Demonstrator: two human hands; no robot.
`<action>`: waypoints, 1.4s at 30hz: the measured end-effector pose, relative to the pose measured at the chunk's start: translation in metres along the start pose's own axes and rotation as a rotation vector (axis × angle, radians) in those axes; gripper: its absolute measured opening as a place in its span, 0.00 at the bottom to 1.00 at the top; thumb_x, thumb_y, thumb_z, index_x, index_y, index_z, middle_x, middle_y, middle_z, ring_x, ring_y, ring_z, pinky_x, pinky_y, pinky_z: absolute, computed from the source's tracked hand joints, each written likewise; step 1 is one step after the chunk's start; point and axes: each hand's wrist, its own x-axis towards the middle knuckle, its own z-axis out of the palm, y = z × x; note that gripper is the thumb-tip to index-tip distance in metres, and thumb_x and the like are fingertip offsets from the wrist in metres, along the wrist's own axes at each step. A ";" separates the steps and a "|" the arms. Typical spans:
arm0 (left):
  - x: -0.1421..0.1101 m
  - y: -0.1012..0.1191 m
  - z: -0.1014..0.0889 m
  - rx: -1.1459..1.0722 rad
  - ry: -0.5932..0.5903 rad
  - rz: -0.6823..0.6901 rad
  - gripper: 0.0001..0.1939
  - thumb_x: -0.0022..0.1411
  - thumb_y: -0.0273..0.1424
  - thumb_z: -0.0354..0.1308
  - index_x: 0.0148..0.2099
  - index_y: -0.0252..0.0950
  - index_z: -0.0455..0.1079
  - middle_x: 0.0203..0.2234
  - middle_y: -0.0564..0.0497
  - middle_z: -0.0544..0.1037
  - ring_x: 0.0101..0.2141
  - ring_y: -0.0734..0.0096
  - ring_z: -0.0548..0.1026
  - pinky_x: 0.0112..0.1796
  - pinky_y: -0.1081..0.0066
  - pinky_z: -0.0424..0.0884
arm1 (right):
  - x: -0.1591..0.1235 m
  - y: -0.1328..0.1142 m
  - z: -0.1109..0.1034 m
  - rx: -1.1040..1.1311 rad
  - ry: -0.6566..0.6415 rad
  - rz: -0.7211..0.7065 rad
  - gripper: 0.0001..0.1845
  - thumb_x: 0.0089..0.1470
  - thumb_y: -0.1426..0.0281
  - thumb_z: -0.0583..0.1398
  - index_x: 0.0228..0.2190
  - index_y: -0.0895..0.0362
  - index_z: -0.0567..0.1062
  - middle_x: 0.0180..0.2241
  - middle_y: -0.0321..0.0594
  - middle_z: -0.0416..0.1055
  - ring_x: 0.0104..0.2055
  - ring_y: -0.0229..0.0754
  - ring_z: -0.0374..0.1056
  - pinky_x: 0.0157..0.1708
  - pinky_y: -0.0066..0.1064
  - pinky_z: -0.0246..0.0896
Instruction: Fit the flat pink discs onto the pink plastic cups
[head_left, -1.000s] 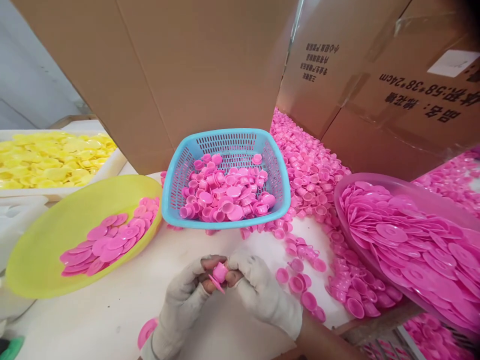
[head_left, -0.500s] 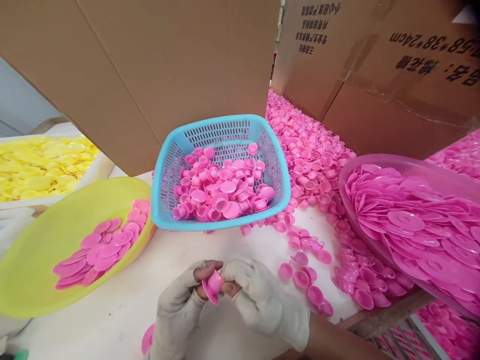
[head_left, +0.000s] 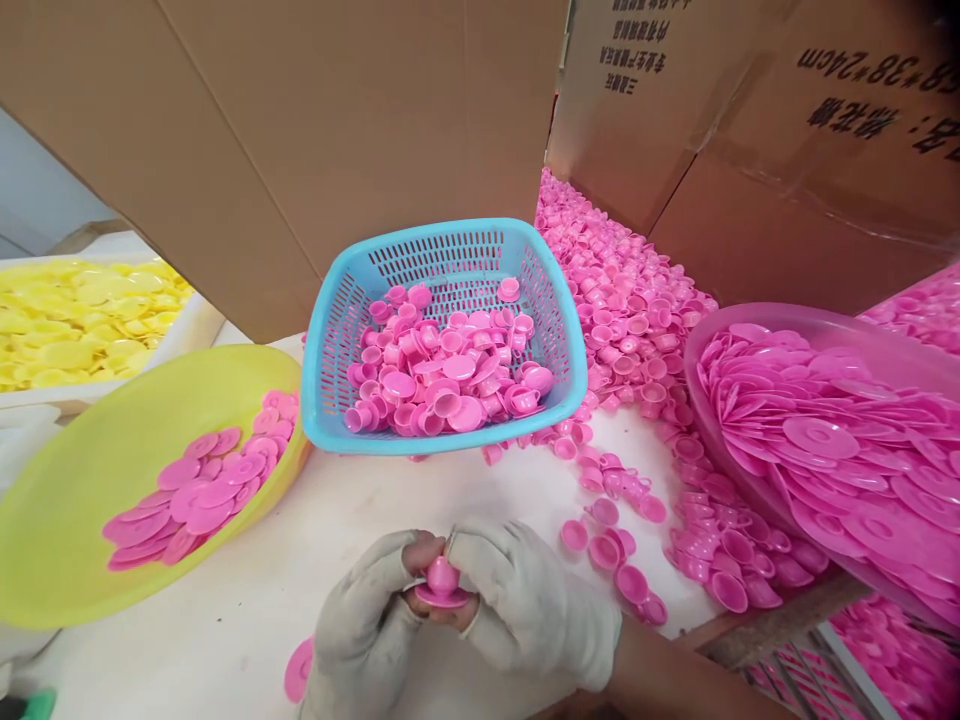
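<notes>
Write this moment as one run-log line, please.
left hand: holds pink cup on pink saucer | right hand: holds same pair | blue basket: pink cups inside | yellow basin: pink discs inside

A smooth white worktop (head_left: 217, 650) with a brown wooden edge (head_left: 772, 622) at the lower right carries a heap of small glossy pink plastic cups (head_left: 637, 310), spreading from the back toward that edge. Looser cups lie just left of its near end. A light-blue slotted plastic basket (head_left: 450, 441) stands mid-surface, cups showing along its front rim. A shallow yellow plastic basin (head_left: 52, 540) tilts beside it; a round pink plastic saucer (head_left: 298, 670) lies near the front.
</notes>
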 end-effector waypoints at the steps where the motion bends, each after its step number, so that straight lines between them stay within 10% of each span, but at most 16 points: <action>1: 0.001 0.001 -0.001 0.013 -0.013 0.017 0.18 0.57 0.26 0.58 0.48 0.51 0.70 0.37 0.53 0.77 0.36 0.70 0.76 0.38 0.74 0.73 | 0.000 0.001 -0.001 -0.005 -0.011 -0.007 0.07 0.60 0.67 0.50 0.32 0.56 0.65 0.29 0.39 0.67 0.29 0.40 0.61 0.27 0.31 0.56; 6: 0.006 0.004 -0.009 -0.013 -0.152 0.030 0.17 0.60 0.28 0.55 0.51 0.50 0.69 0.40 0.50 0.76 0.39 0.66 0.76 0.37 0.73 0.73 | -0.003 0.005 -0.002 -0.034 -0.016 -0.041 0.07 0.59 0.69 0.50 0.34 0.57 0.66 0.29 0.41 0.67 0.30 0.41 0.61 0.29 0.32 0.60; 19: -0.006 0.006 -0.005 -0.042 -0.022 0.030 0.22 0.60 0.23 0.55 0.53 0.52 0.67 0.41 0.52 0.76 0.40 0.68 0.75 0.39 0.73 0.72 | -0.002 0.005 0.004 0.053 0.064 -0.082 0.09 0.57 0.72 0.52 0.41 0.56 0.65 0.33 0.43 0.69 0.33 0.42 0.66 0.32 0.32 0.65; 33: 0.001 0.003 0.004 -0.135 -0.073 -0.309 0.07 0.61 0.33 0.55 0.42 0.39 0.69 0.31 0.53 0.77 0.31 0.71 0.75 0.34 0.75 0.71 | -0.003 0.002 0.008 -0.007 -0.070 0.150 0.04 0.58 0.72 0.53 0.36 0.57 0.67 0.32 0.41 0.70 0.33 0.42 0.66 0.34 0.32 0.61; 38: 0.009 0.009 -0.028 0.074 -0.220 -0.362 0.14 0.60 0.37 0.53 0.47 0.36 0.66 0.38 0.48 0.76 0.36 0.68 0.75 0.38 0.71 0.71 | 0.010 0.001 -0.011 0.021 -0.168 0.173 0.01 0.56 0.72 0.57 0.33 0.56 0.68 0.28 0.36 0.68 0.31 0.39 0.65 0.31 0.29 0.60; 42: -0.004 0.013 -0.070 0.520 -0.386 -0.474 0.11 0.61 0.37 0.49 0.39 0.38 0.68 0.34 0.50 0.76 0.35 0.65 0.75 0.39 0.66 0.68 | 0.035 -0.001 -0.046 -0.069 0.195 0.112 0.10 0.56 0.74 0.55 0.41 0.56 0.69 0.33 0.39 0.70 0.35 0.42 0.68 0.37 0.33 0.63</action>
